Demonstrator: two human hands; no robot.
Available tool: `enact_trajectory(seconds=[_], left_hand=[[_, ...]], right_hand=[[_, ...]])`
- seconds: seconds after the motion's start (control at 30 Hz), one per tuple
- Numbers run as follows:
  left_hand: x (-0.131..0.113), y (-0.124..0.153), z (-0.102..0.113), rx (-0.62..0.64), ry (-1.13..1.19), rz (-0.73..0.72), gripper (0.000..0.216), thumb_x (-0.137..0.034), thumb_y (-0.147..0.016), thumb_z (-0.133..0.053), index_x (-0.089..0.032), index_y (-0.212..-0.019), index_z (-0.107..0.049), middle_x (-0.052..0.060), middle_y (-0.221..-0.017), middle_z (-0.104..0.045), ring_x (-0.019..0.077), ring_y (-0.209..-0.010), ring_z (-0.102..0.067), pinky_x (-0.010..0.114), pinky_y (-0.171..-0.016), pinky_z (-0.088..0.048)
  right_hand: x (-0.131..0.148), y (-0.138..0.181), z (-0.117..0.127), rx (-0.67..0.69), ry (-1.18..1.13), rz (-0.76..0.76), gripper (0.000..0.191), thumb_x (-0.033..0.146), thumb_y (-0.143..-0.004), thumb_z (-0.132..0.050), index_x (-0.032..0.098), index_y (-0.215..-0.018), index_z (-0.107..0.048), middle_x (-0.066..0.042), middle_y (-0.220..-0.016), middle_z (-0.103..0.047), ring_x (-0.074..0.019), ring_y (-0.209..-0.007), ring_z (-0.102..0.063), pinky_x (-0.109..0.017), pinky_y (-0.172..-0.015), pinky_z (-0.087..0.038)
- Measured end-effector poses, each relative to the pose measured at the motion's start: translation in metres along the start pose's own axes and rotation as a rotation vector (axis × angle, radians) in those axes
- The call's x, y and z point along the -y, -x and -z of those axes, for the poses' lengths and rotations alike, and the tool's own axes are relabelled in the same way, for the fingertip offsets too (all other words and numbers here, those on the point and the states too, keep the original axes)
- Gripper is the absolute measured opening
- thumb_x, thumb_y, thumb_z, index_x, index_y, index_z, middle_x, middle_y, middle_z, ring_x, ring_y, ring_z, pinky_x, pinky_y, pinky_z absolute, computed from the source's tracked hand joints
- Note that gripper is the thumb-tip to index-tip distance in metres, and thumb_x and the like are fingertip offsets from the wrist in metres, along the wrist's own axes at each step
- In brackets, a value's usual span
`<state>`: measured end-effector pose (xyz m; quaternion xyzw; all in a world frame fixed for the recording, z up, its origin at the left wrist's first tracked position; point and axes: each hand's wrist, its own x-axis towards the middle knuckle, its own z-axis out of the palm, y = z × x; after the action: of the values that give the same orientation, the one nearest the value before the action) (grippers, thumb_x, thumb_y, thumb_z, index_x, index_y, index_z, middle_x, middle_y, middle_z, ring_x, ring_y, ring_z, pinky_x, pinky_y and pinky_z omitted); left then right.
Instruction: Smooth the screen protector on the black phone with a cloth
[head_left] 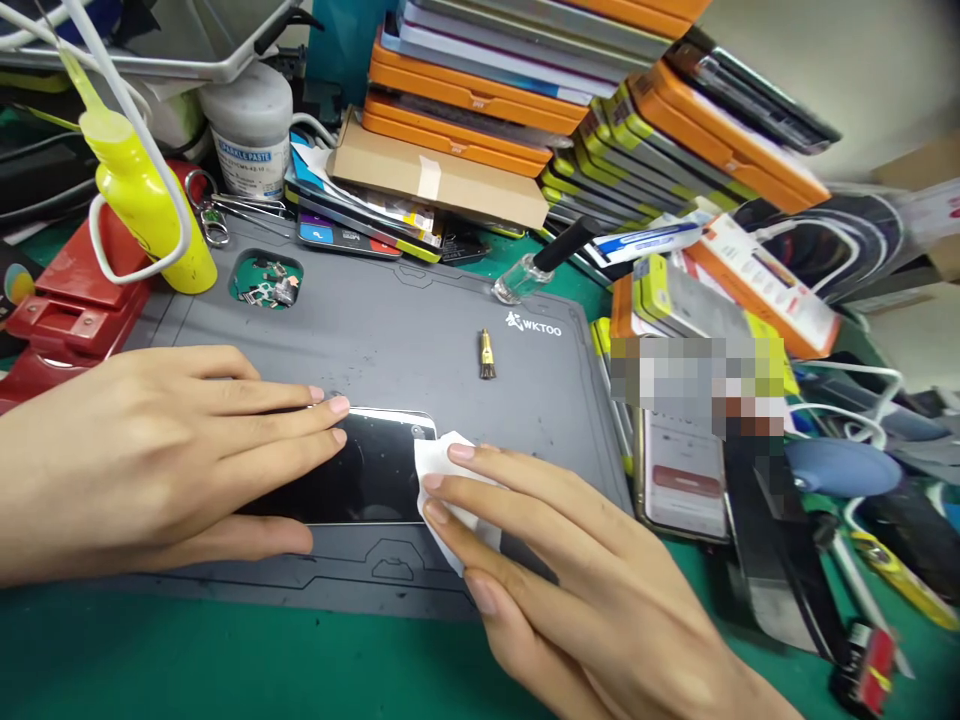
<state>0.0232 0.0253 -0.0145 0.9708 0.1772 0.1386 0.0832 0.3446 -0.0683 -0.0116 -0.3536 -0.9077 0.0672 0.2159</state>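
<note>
A black-screened smartphone lies screen up on the grey work mat. My left hand rests across its left part, fingers stretched out flat and thumb along the lower edge, hiding that end. With my right hand I press a white wipe against the phone's right end, my fingertips on top of it. Small light specks show on the dark glass. Above the phone, on the mat, lies a small brass-handled brush.
A glass bottle with a black cap lies at the mat's far edge. Small metal parts sit in a recess beside a yellow squeeze bottle. Orange boxes are stacked behind. Another phone lies to the right.
</note>
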Motion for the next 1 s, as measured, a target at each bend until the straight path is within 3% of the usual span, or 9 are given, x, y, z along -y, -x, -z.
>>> enact_trajectory(seconds=[0.23, 0.4, 0.5, 0.63, 0.83, 1.0], left_hand=[[0.0, -0.004, 0.001, -0.046, -0.062, -0.048, 0.049, -0.055, -0.104, -0.064, -0.025, -0.143, -0.066, 0.006, -0.143, -0.075, 0.0276, -0.12, -0.079, 0.042, -0.099, -0.067], [-0.001, -0.008, 0.003, -0.073, -0.106, -0.082, 0.046, -0.054, -0.106, -0.061, -0.018, -0.132, -0.072, 0.01, -0.134, -0.08, 0.0281, -0.108, -0.083, 0.043, -0.089, -0.068], [-0.002, -0.008, 0.003, -0.092, -0.078, -0.066, 0.043, -0.055, -0.105, -0.063, -0.02, -0.128, -0.075, 0.009, -0.133, -0.081, 0.0274, -0.106, -0.083, 0.04, -0.09, -0.067], [-0.003, -0.01, 0.003, -0.098, -0.008, -0.025, 0.042, -0.056, -0.104, -0.063, -0.023, -0.125, -0.079, 0.009, -0.129, -0.082, 0.0287, -0.106, -0.083, 0.038, -0.092, -0.067], [-0.002, -0.015, 0.006, -0.068, 0.191, 0.186, 0.036, -0.046, -0.11, -0.049, -0.036, -0.121, -0.082, -0.001, -0.123, -0.084, 0.0243, -0.111, -0.082, 0.037, -0.097, -0.065], [-0.003, -0.014, 0.004, -0.125, 0.186, 0.205, 0.038, -0.039, -0.111, -0.046, -0.029, -0.119, -0.082, 0.002, -0.117, -0.086, 0.0259, -0.108, -0.082, 0.038, -0.095, -0.064]], right_hand=[[0.001, -0.003, 0.0, 0.051, -0.005, 0.014, 0.032, 0.01, -0.101, -0.059, 0.011, -0.127, -0.077, -0.012, -0.137, -0.078, -0.0258, -0.144, -0.063, -0.043, -0.125, -0.054], [-0.001, -0.003, -0.002, 0.084, 0.036, 0.019, 0.034, 0.016, -0.107, -0.056, 0.017, -0.135, -0.075, -0.013, -0.158, -0.064, -0.0256, -0.162, -0.042, -0.049, -0.13, -0.046], [-0.002, -0.003, -0.004, 0.105, 0.034, 0.013, 0.035, 0.019, -0.108, -0.056, 0.019, -0.138, -0.073, -0.015, -0.164, -0.058, -0.0247, -0.167, -0.031, -0.052, -0.131, -0.042], [-0.002, -0.002, -0.008, 0.112, 0.03, 0.022, 0.036, 0.021, -0.109, -0.057, 0.019, -0.142, -0.071, -0.016, -0.167, -0.054, -0.0251, -0.167, -0.029, -0.053, -0.13, -0.043], [0.0, -0.006, -0.015, 0.119, 0.035, 0.047, 0.036, 0.026, -0.111, -0.056, 0.021, -0.145, -0.069, -0.016, -0.169, -0.051, -0.0262, -0.168, -0.028, -0.056, -0.13, -0.042], [0.002, -0.009, -0.02, 0.113, 0.038, 0.072, 0.036, 0.027, -0.112, -0.056, 0.021, -0.145, -0.069, -0.015, -0.169, -0.051, -0.0263, -0.167, -0.03, -0.058, -0.13, -0.042]])
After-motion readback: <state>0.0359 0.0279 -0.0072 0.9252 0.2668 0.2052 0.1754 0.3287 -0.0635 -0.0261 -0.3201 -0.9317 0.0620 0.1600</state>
